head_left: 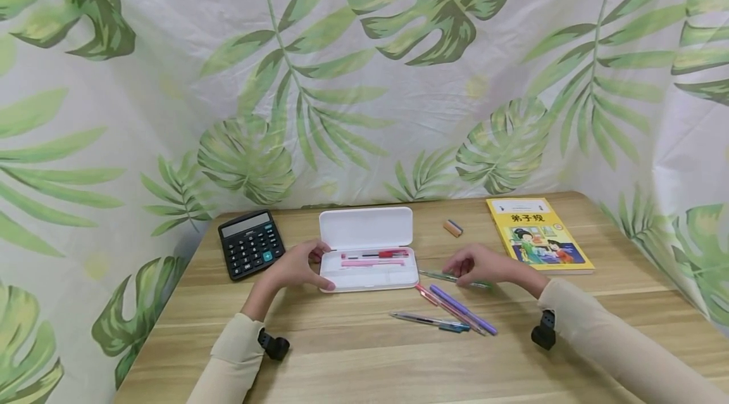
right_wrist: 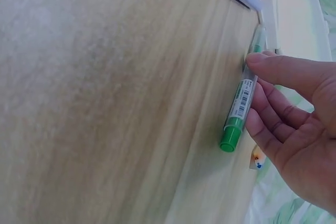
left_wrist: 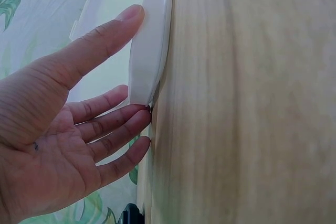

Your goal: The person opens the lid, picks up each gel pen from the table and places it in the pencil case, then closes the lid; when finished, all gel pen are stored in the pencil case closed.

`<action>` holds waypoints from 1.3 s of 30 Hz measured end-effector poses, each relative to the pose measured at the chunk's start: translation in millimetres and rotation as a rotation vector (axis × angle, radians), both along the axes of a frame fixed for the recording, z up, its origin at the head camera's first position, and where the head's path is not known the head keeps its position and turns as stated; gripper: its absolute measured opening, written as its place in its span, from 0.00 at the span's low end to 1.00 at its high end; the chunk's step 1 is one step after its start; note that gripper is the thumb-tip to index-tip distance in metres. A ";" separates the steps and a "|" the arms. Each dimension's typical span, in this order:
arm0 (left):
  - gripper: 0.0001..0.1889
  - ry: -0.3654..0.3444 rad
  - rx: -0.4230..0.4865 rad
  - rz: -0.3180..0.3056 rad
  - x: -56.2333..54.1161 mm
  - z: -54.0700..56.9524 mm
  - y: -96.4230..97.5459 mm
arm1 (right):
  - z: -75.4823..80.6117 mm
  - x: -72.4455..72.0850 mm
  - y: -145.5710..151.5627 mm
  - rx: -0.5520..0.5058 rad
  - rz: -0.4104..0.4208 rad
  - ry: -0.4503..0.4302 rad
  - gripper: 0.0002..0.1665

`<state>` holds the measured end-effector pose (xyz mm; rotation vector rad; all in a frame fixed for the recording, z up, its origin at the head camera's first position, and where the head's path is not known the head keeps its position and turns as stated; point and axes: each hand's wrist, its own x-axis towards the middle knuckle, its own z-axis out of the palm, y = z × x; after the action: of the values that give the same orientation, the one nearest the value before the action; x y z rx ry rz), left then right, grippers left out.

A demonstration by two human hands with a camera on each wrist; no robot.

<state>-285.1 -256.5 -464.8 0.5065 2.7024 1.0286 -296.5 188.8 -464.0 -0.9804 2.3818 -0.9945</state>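
A white pencil case [head_left: 373, 280] lies with its lid raised, holding a red-capped pen [head_left: 393, 254] and a pink pen [head_left: 364, 263]. My left hand [head_left: 299, 268] grips its left end, thumb at the front corner and fingers by the back one. In the left wrist view that thumb [left_wrist: 128, 14] rests against the case's front wall. Just right of the case, my right hand [head_left: 484, 265] pinches a clear pen with a green end [right_wrist: 241, 98] between thumb and fingers, close over the table.
In front of my right hand lie a purple pen [head_left: 464, 310], a red pen [head_left: 435, 300] and a blue-ended pen [head_left: 424, 320]. A calculator [head_left: 250, 246] sits at the left, a small orange-and-blue eraser [head_left: 452, 228] behind, a yellow book [head_left: 538, 233] at the right. Patterned cloth hangs behind the table.
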 end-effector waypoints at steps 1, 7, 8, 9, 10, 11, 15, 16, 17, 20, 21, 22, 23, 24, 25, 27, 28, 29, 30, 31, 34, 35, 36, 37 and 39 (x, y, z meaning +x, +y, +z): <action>0.42 -0.001 0.001 -0.001 0.1 0.2 0.1 | 0.1 -0.5 0.1 0.003 0.000 0.003 0.16; 0.42 -0.007 0.002 0.005 1.2 1.2 1.2 | -0.4 -4.0 1.1 0.023 0.002 0.014 0.14; 0.42 -0.004 -0.001 0.002 1.4 1.0 1.1 | 0.2 -4.2 1.1 0.024 0.005 0.015 0.14; 0.42 -0.003 -0.003 -0.001 1.3 0.8 0.9 | 0.8 -4.2 1.3 0.024 0.007 0.016 0.13; 0.42 -0.001 -0.004 -0.005 1.1 0.7 0.8 | 1.9 -4.2 1.6 0.024 0.009 0.015 0.13; 0.42 -0.006 -0.002 -0.001 1.0 0.5 0.9 | 3.1 -4.1 1.8 0.024 0.012 0.015 0.13; 0.42 -0.001 -0.004 -0.010 0.8 0.1 0.9 | 8.2 -3.8 3.1 0.013 0.026 0.016 0.13; 0.42 -0.003 -0.001 -0.006 0.7 0.0 1.0 | 9.4 -3.7 3.3 0.011 0.025 0.014 0.13; 0.42 -0.005 -0.001 -0.004 0.6 -0.1 1.0 | 10.4 -3.7 3.4 0.006 0.026 0.010 0.13; 0.42 -0.005 -0.001 0.000 0.1 -0.4 0.4 | 12.8 -3.6 3.6 -0.003 0.002 -0.015 0.13; 0.42 -0.006 -0.002 0.003 0.0 -0.4 0.3 | 13.3 -3.8 3.8 -0.005 -0.009 -0.026 0.13; 0.42 -0.001 -0.006 0.001 -0.2 -0.6 0.1 | 13.8 -4.0 4.0 -0.009 -0.019 -0.037 0.13; 0.42 0.004 -0.008 -0.002 -0.3 -0.8 0.0 | 14.2 -4.1 4.2 -0.017 -0.026 -0.047 0.13; 0.42 0.007 -0.007 -0.005 -0.3 -1.0 -0.1 | 14.6 -4.2 4.2 -0.023 -0.032 -0.055 0.13; 0.42 0.009 -0.004 -0.004 -0.3 -1.0 -0.4 | 15.1 -4.6 3.9 -0.026 -0.037 -0.060 0.13; 0.42 0.011 0.001 -0.005 -0.3 -1.2 -0.9 | 16.3 -5.1 3.1 -0.036 -0.034 -0.068 0.13; 0.42 0.011 0.002 -0.005 -0.2 -1.3 -1.1 | 17.0 -5.2 2.6 -0.043 -0.030 -0.071 0.13; 0.42 0.012 0.002 -0.006 -0.2 -1.7 -1.3 | 17.6 -5.2 1.9 -0.050 -0.026 -0.074 0.13; 0.42 0.011 0.004 -0.006 -0.1 -1.9 -1.4 | 18.3 -5.3 1.2 -0.054 -0.023 -0.075 0.13; 0.42 0.010 0.003 -0.006 -0.1 -1.7 -1.5 | 19.0 -5.4 0.3 -0.056 -0.020 -0.073 0.13; 0.41 0.009 0.001 -0.008 -0.1 -1.8 -1.2 | 21.3 -5.1 -3.2 -0.078 -0.006 -0.066 0.13; 0.41 0.008 0.003 -0.008 -0.2 -1.8 -1.0 | 22.1 -5.2 -4.7 -0.084 -0.003 -0.063 0.13; 0.41 0.007 0.005 -0.008 -0.1 -1.5 -0.9 | 22.7 -5.6 -6.4 -0.084 -0.004 -0.057 0.13; 0.41 0.007 0.003 -0.005 -0.1 -1.4 -1.0 | 23.4 -5.9 -8.2 -0.087 -0.004 -0.053 0.13; 0.41 0.005 0.005 0.000 0.1 -1.3 -1.2 | 24.6 -7.0 -12.0 -0.085 -0.014 -0.046 0.13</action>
<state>-285.0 -257.7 -466.2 0.5108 2.7049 1.0360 -303.4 176.8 -439.4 -0.9609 2.3287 -1.1202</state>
